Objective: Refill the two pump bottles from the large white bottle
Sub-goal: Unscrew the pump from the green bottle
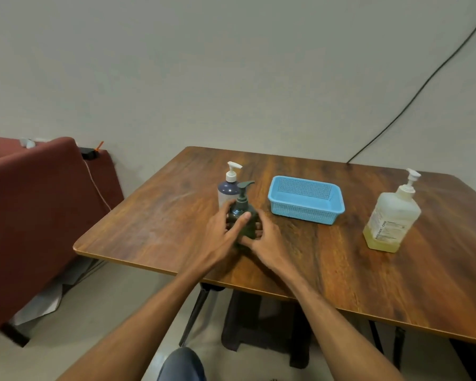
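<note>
A small dark green pump bottle (243,207) stands upright on the wooden table (327,257). My left hand (221,233) grips its left side, thumb across the front. My right hand (264,237) holds its lower right side with curled fingers. Just behind it stands a second pump bottle (227,188), dark blue with a white pump. The large white bottle (392,218), translucent with yellowish liquid at the bottom and a white pump, stands at the right of the table, apart from both hands.
A light blue plastic basket (305,199) sits between the small bottles and the large one. A red-brown padded seat (39,215) stands left of the table. A black cable (423,86) runs down the wall. A dark stool (261,325) is under the table.
</note>
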Demonstrator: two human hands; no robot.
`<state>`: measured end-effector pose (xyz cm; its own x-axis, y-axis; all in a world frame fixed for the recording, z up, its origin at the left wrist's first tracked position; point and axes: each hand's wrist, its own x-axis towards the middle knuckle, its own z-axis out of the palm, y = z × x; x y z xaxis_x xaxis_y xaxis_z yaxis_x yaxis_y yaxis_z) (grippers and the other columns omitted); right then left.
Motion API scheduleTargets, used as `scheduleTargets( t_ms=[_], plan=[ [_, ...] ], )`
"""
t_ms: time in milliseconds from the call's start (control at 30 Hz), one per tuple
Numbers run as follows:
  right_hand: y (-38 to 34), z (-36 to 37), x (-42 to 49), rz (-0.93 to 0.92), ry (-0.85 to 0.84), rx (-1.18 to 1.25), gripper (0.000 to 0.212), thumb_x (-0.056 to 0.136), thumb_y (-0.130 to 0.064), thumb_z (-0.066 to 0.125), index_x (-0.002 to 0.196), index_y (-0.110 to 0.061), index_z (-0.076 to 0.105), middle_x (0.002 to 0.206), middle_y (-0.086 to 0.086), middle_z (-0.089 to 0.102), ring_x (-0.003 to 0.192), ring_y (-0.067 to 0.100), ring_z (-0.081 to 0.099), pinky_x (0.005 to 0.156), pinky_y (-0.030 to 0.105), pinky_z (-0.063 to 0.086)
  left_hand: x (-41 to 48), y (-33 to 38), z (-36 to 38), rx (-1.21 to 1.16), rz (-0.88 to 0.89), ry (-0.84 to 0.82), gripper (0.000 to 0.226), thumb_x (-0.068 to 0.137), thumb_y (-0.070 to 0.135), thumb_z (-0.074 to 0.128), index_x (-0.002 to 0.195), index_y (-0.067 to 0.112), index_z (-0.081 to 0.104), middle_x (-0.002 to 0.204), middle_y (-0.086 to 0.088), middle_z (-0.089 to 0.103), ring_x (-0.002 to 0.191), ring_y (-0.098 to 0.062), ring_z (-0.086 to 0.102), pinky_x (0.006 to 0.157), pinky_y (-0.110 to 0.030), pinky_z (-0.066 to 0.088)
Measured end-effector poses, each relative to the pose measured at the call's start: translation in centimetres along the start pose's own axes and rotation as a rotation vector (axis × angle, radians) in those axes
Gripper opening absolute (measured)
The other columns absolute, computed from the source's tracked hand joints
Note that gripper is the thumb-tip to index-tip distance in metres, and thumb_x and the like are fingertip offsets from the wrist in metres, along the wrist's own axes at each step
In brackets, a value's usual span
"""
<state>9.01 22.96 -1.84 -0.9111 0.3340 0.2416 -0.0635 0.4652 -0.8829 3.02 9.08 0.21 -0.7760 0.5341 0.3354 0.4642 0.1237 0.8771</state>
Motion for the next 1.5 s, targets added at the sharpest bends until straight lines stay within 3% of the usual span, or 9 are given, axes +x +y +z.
scheduleTargets(
  t_ms=[333, 533, 667, 800, 967, 1100, 1233, 1367, 1500],
  plan=[
    [4.0, -8.8, -3.6, 0.051, 0.123, 0.009, 0.075, 0.076, -0.035, 0.084, 0.139, -0.045, 0.045, 0.133, -0.016, 0.060, 0.123, 0.007, 0.058, 0.101, 0.043, 0.054, 1.3, 2.8, 9.3, -0.054, 0.073, -0.170, 0.054, 0.098, 0.050, 0.060, 0.146, 0.031, 0.044, 0.137, 0.016, 0.060, 0.123, 0.003, 0.060, 0.103, -0.028, 0.051],
    [4.8, -9.4, -3.8, 0.046, 0.173, 0.054, 0.072, 0.080, -0.023, 0.083, 0.139, -0.043, 0.046, 0.128, -0.025, 0.059, 0.117, -0.009, 0.057, 0.094, 0.017, 0.052, 2.5, 3.2, 10.3, -0.138, 0.086, -0.168, 0.064, 0.096, 0.057, 0.054, 0.151, 0.026, 0.042, 0.144, 0.007, 0.058, 0.128, -0.002, 0.058, 0.107, -0.034, 0.051],
    [5.3, -8.7, -3.7, 0.037, 0.210, 0.058, 0.072, 0.081, -0.026, 0.082, 0.141, -0.041, 0.044, 0.135, -0.016, 0.059, 0.123, 0.001, 0.057, 0.100, 0.027, 0.053, 3.9, 4.0, 10.1, -0.167, 0.139, -0.184, 0.040, 0.106, 0.025, 0.051, 0.143, 0.014, 0.054, 0.139, 0.000, 0.063, 0.129, -0.006, 0.059, 0.106, -0.027, 0.051],
    [5.2, -8.6, -3.8, 0.040, 0.218, 0.030, 0.073, 0.082, -0.030, 0.082, 0.139, -0.047, 0.040, 0.134, -0.019, 0.056, 0.121, -0.001, 0.055, 0.096, 0.018, 0.050, 4.5, 3.4, 10.0, -0.250, 0.101, -0.107, 0.029, 0.096, 0.012, 0.068, 0.125, 0.014, 0.067, 0.125, -0.006, 0.072, 0.119, -0.015, 0.067, 0.104, -0.040, 0.055],
    [5.5, -8.3, -3.8, 0.059, 0.231, -0.008, 0.079, 0.084, -0.028, 0.080, 0.143, -0.049, 0.033, 0.144, -0.010, 0.052, 0.130, 0.007, 0.049, 0.106, 0.031, 0.047, 4.8, 3.9, 11.0, -0.278, 0.006, -0.020, 0.049, 0.075, 0.025, 0.090, 0.115, 0.013, 0.063, 0.120, -0.002, 0.070, 0.113, -0.014, 0.068, 0.099, -0.036, 0.057],
    [5.6, -8.2, -3.7, 0.054, 0.233, 0.010, 0.078, 0.083, -0.030, 0.081, 0.146, -0.043, 0.037, 0.144, -0.012, 0.052, 0.132, 0.006, 0.050, 0.107, 0.033, 0.048, 4.3, 3.8, 10.4, -0.330, -0.010, -0.232, 0.048, 0.098, 0.024, 0.065, 0.142, 0.012, 0.052, 0.140, 0.001, 0.061, 0.128, -0.007, 0.059, 0.102, -0.026, 0.052],
    [5.6, -8.4, -3.6, 0.040, 0.233, 0.019, 0.077, 0.079, -0.035, 0.084, 0.142, -0.043, 0.040, 0.139, -0.013, 0.055, 0.125, 0.002, 0.054, 0.101, 0.030, 0.052, 4.3, 3.6, 9.6, -0.412, 0.040, -0.156, 0.035, 0.098, 0.002, 0.062, 0.133, 0.000, 0.062, 0.128, -0.006, 0.070, 0.119, -0.011, 0.067, 0.096, -0.024, 0.055],
    [5.7, -8.3, -3.7, 0.037, 0.237, -0.001, 0.076, 0.082, -0.032, 0.082, 0.140, -0.052, 0.036, 0.141, -0.013, 0.051, 0.126, 0.001, 0.051, 0.101, 0.025, 0.049, 4.7, 3.9, 10.5, -0.349, 0.028, -0.028, 0.043, 0.079, 0.014, 0.086, 0.118, 0.007, 0.066, 0.118, -0.004, 0.072, 0.110, -0.013, 0.070, 0.095, -0.031, 0.058],
    [5.4, -8.4, -3.7, 0.036, 0.238, 0.010, 0.076, 0.083, -0.027, 0.081, 0.135, -0.057, 0.035, 0.135, -0.020, 0.052, 0.120, -0.006, 0.052, 0.093, 0.015, 0.049, 4.2, 4.0, 10.6, -0.427, -0.012, -0.170, 0.053, 0.089, 0.029, 0.076, 0.136, 0.012, 0.059, 0.132, 0.001, 0.066, 0.120, -0.005, 0.063, 0.096, -0.019, 0.053]
  ],
)
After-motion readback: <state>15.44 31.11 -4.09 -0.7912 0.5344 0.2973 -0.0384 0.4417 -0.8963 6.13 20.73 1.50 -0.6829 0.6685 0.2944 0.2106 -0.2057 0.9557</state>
